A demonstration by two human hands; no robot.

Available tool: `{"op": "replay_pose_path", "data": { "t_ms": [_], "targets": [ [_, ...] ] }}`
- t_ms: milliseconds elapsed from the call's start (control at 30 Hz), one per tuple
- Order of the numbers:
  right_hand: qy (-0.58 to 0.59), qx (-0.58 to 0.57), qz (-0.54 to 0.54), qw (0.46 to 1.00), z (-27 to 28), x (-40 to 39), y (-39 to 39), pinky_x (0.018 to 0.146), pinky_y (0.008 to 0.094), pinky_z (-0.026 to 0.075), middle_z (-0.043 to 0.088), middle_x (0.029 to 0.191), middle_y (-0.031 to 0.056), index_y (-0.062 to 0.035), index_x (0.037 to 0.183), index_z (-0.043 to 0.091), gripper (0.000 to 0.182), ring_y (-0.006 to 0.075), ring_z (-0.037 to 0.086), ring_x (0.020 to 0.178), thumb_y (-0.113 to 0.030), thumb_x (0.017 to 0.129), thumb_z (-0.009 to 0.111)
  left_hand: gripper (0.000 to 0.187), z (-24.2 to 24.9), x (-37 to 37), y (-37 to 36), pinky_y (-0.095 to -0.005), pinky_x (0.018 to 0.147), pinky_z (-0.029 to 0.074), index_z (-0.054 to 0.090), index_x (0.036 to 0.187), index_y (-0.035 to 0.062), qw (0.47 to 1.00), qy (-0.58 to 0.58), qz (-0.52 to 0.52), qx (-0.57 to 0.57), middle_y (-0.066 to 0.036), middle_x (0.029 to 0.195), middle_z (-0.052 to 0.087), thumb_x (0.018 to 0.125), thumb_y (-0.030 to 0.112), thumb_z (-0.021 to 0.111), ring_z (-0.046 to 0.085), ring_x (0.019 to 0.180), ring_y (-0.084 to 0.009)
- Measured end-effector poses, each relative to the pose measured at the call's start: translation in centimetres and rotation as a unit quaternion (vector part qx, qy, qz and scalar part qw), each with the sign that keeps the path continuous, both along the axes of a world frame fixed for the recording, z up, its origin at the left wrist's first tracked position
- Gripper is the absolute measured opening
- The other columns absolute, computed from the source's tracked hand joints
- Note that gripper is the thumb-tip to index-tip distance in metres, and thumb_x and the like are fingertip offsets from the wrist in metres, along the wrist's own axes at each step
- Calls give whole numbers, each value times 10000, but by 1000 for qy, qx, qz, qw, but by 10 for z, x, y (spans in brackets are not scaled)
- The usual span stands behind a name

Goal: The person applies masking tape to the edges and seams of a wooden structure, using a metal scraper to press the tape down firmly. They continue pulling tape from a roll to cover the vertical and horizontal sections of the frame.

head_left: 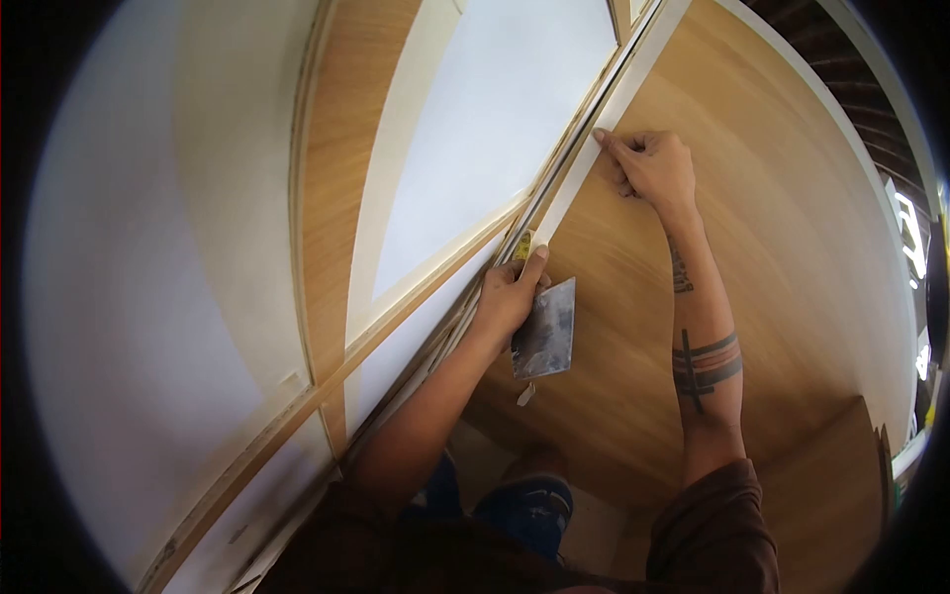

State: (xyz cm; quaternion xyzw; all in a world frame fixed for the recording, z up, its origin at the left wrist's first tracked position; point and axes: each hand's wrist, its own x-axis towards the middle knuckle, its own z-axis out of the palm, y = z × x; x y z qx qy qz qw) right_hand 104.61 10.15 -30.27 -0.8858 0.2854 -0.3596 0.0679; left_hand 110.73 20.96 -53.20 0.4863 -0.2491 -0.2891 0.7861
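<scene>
My left hand [510, 300] is closed around a putty knife; its broad, smeared metal blade [546, 332] sticks out below the fingers. Yellow [522, 246] shows just above that hand, perhaps the knife's handle. The left thumb touches the lower end of a white strip of masking tape [569, 193], which runs up the edge of a wooden panel [782, 148]. Higher up, my right hand [653, 170] is curled, with thumb and forefinger pinched at the strip's right edge. Its other fingers are folded and partly hidden.
To the left stands a wood-framed structure [346, 188] with white panels [485, 109] and pale taped borders. A dark narrow groove [569, 148] runs beside the strip. A small whitish scrap [526, 394] shows under the blade. Wooden boards [811, 495] stand at lower right.
</scene>
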Motion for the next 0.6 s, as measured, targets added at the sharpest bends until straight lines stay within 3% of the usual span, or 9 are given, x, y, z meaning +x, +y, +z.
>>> {"op": "replay_pose_path", "data": {
  "t_ms": [33,100,200,433,533,600],
  "targets": [
    [-1,2,-11,1000,9,-3,7,567,297,547,664,528,41,-44,669,756,539,143,659,488,-537,887,769,575,5,-2,7,-285,559,427,697,795,37,1000,-2,-8,3,-24,653,608,1001,571,650,518,560,-108],
    [-10,-4,-15,1000,10,-2,8,565,299,547,661,525,40,-44,658,747,541,142,660,489,-533,890,769,541,-2,-9,11,-354,609,486,678,961,-58,965,-204,158,-40,-109,737,677,1021,478,643,583,602,-159],
    [-16,-9,-9,1000,6,-2,3,555,300,546,660,524,41,-45,640,733,546,142,659,485,-529,891,772,480,-10,-22,29,-356,638,515,654,1049,-77,957,-237,167,4,-154,815,714,1035,402,633,652,684,-176],
    [-19,3,-6,1000,2,-4,9,535,288,542,678,547,47,-39,649,741,525,136,652,465,-506,884,788,409,-10,-29,45,-336,654,514,659,1059,-61,972,-204,109,-38,-134,865,715,1074,341,584,663,755,-173],
    [-25,-1,0,1000,2,-4,8,545,286,551,682,553,45,-38,653,741,508,136,661,473,-488,885,791,410,-11,-25,40,-323,740,507,666,1039,-39,975,-182,96,-79,-104,867,698,1085,356,564,635,786,-153],
    [-35,5,9,999,1,-1,7,517,278,542,671,559,57,-19,658,721,503,133,648,473,-461,883,804,408,-7,-22,41,-308,820,480,669,1015,-14,990,-128,16,-57,-69,867,674,1090,371,554,607,837,-133]
  ]
}}
